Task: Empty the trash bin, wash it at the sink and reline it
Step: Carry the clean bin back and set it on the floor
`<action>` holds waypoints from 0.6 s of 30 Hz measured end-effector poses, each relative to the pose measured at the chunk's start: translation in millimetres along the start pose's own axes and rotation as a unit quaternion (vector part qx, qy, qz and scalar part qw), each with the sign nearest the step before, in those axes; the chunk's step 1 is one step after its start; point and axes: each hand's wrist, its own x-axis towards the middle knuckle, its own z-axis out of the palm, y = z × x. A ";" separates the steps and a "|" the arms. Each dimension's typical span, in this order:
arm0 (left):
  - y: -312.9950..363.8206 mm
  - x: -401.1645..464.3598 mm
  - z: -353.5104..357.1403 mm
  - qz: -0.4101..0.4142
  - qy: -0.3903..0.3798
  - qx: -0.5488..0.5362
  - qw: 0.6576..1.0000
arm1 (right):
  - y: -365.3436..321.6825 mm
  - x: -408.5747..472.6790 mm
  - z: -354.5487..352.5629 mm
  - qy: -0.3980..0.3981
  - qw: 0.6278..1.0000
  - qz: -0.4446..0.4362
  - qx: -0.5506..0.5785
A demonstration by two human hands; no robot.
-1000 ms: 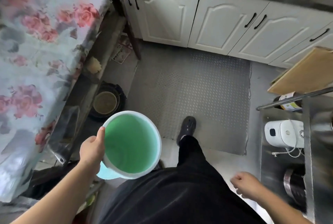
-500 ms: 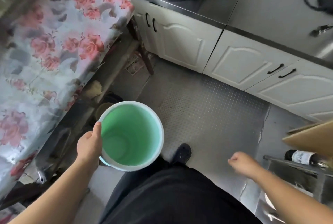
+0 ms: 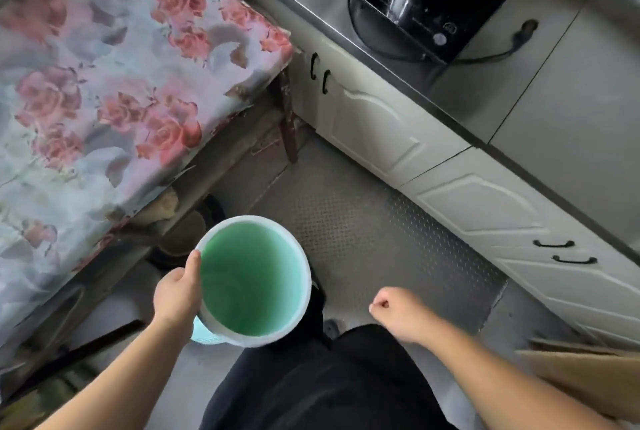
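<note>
One hand alone carries the trash bin: the left hand is clamped on the rim at the lower left of the frame, with the thumb hooked inside the wall and the other fingers hidden behind it, so how they lie cannot be told. The right hand is curled into a loose fist at the lower right, and nothing is held in it.

A slip is judged the main risk, since the whole weight hangs from a one-sided rim grip; the bin could be tilted or dropped onto the textured floor mat if the thumb's hold is loosened. A knock against the table with the floral cloth at the upper left is also possible, as the bin is carried close beside it.

The bin is seen from above, held upright over the floor at lower centre. Its inside is pale green and appears empty and unlined, and its rim is white. No sink is shown.
</note>
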 end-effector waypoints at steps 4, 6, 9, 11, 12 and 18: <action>28.7 38.6 40.8 -0.026 -0.013 -0.011 1.000 | -9.7 38.6 -18.7 -0.031 0.997 0.003 -0.068; 37.7 57.8 63.6 -0.043 -0.020 -0.027 0.999 | -8.0 66.3 -22.6 -0.047 0.994 0.005 -0.099; 45.0 87.1 100.8 -0.072 -0.015 -0.048 0.996 | -9.4 119.6 -27.0 -0.076 0.988 0.000 -0.133; 42.6 109.4 129.2 -0.109 0.004 -0.078 0.991 | -9.9 161.2 -25.5 -0.088 0.985 -0.015 -0.151; 38.7 121.7 143.8 -0.127 0.019 -0.091 0.988 | -9.4 181.8 -23.3 -0.093 0.983 -0.024 -0.159; 7.9 199.6 235.6 -0.170 0.101 -0.144 0.970 | 9.4 286.7 7.5 -0.149 0.950 -0.099 -0.257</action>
